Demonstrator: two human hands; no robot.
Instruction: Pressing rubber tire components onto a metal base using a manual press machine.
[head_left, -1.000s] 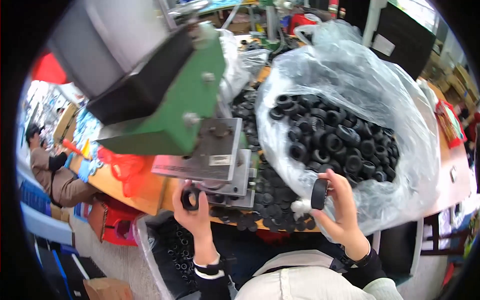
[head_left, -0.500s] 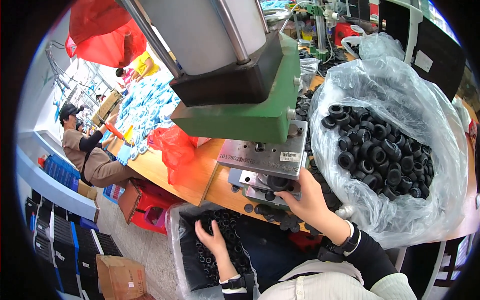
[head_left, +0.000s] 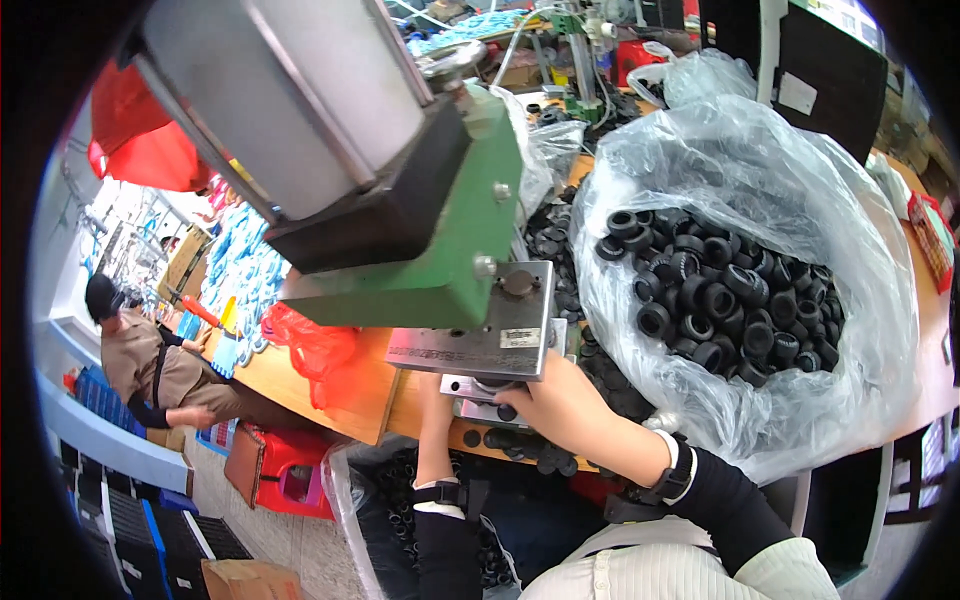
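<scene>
1. The right hand (head_left: pixel 555 400) is bent at the low metal block (head_left: pixel 470 402). Its thumb is just beside a small black knob (head_left: pixel 507 411). I cannot tell if it is pinching anything.
2. The left hand (head_left: pixel 435 395) is at 9 o'clock from the right hand. Its fingers are hidden by the top metal block (head_left: pixel 470 345), so I cannot tell if they are spread or pinching.
3. A dark round thing (head_left: pixel 496 383) sits between the two blocks, mostly hidden.
4. The green press (head_left: pixel 455 240) is over the top block, at 11 o'clock from the right hand.
5. At 2 o'clock from that hand, a big clear bag (head_left: pixel 660 135) holds lots of black rings (head_left: pixel 720 300).
6. Loose black discs (head_left: pixel 553 458) lie on the edge of the counter (head_left: pixel 360 412), at 6 o'clock.
7. A lined tub (head_left: pixel 342 485) with more dark rings is at 8 o'clock, lower than the counter.
8. A red bag (head_left: pixel 318 350) lies on the counter, and a co-worker (head_left: pixel 150 360) sits past it, both towards 9 o'clock.
</scene>
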